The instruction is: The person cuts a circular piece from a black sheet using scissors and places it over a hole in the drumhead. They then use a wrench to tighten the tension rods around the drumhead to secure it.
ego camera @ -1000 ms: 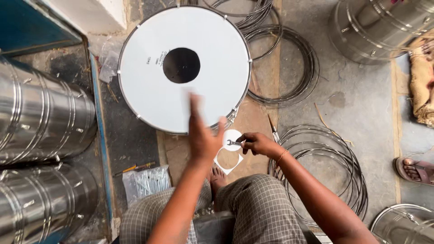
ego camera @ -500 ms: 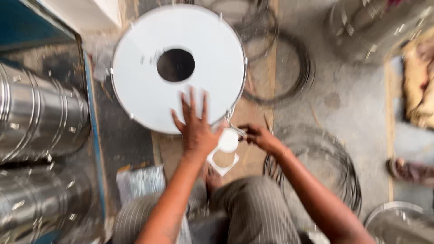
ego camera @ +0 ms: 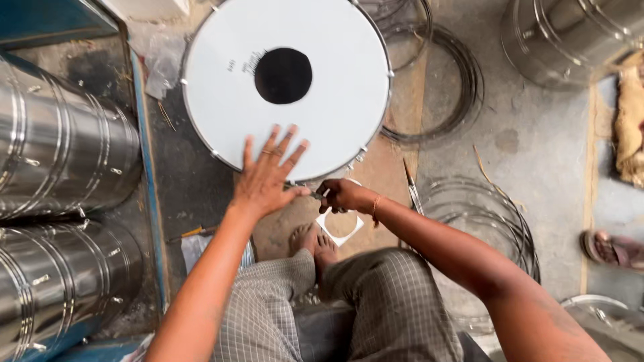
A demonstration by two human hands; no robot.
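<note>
Left hand (ego camera: 266, 175) splayed flat on drumhead (ego camera: 335, 114) near rim, right hand (ego camera: 341, 195) clenched on perhaps a small tool beside it.

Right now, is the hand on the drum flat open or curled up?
Flat open. The left hand lies palm-down on the white drum head, fingers spread apart.

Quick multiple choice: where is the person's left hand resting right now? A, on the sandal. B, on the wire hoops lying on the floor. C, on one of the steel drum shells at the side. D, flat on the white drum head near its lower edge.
D: the left hand lies with fingers spread on the white drum head, below its black centre circle, clear of the steel shells.
</note>
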